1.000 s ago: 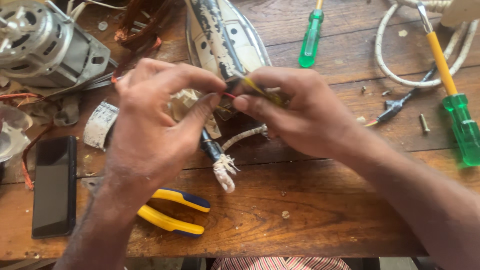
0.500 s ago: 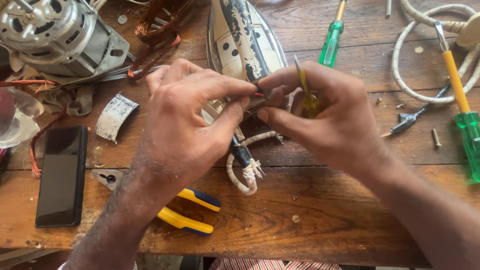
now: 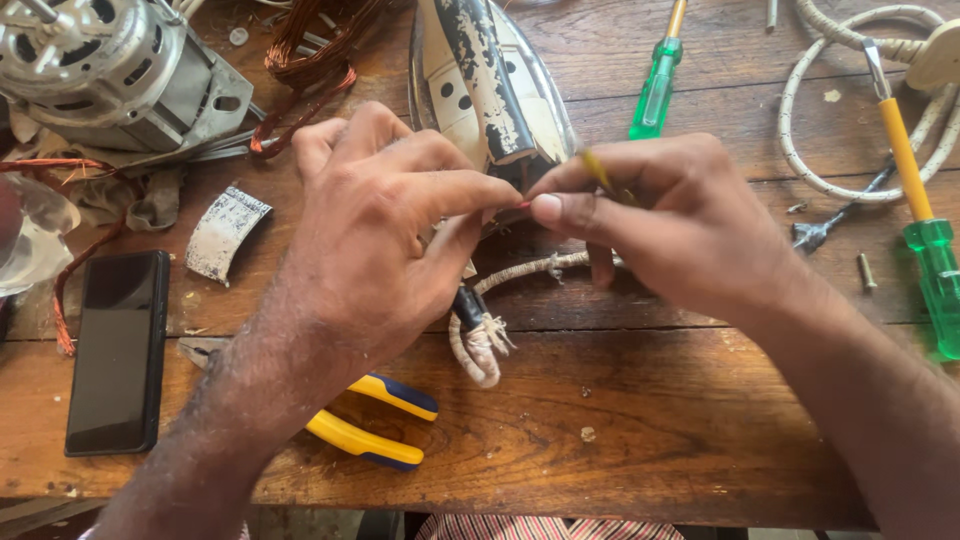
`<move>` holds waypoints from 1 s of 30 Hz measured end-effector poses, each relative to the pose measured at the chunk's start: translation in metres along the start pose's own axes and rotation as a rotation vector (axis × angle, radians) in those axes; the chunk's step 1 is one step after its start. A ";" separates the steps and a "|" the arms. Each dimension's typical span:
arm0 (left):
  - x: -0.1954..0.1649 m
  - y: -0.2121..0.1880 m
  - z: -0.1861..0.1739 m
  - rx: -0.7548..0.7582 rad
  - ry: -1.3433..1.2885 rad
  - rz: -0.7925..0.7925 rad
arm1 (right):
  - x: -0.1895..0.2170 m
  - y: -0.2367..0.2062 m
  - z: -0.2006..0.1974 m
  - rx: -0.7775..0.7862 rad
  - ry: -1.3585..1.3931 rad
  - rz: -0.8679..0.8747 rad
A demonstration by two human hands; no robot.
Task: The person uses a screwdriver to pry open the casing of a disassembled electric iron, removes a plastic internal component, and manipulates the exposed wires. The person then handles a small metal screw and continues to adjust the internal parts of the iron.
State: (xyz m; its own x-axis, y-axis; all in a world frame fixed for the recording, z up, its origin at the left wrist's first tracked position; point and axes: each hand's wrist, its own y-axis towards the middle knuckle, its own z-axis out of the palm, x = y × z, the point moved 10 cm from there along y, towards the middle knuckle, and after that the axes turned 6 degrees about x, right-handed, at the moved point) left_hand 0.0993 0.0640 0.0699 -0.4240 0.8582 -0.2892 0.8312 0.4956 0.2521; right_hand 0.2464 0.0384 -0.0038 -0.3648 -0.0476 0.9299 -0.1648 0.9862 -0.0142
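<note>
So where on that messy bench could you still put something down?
Bare wood lies along the near edge of the wooden bench, between the yellow-handled pliers and the right hand's forearm. The far left is crowded: motor, copper wire, phone.

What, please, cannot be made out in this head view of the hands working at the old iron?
- The thin wire end pinched between left hand and right hand: too small, hidden by fingertips.
- The iron: nose cut off by the top edge, rear hidden by both hands.
- The pliers: jaws under the left forearm.
- The motor: cut off at the top-left corner.
</note>
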 end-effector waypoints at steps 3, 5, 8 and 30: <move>0.000 0.000 -0.005 0.002 -0.014 0.001 | -0.036 -0.002 0.032 0.074 0.839 0.371; 0.001 0.003 -0.008 0.003 -0.055 -0.007 | -0.036 -0.002 0.039 0.067 0.889 0.370; 0.008 0.003 -0.011 0.004 -0.124 -0.077 | -0.039 -0.001 0.038 0.037 0.832 0.395; -0.043 0.002 -0.017 -0.143 0.431 0.010 | 0.036 -0.012 0.017 -0.255 -0.474 -0.390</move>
State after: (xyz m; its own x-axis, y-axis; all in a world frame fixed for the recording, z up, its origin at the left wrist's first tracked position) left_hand 0.1125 0.0306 0.0986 -0.5527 0.8252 0.1166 0.7905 0.4748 0.3867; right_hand 0.2199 0.0221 0.0232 -0.6957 -0.4160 0.5856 -0.1659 0.8862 0.4325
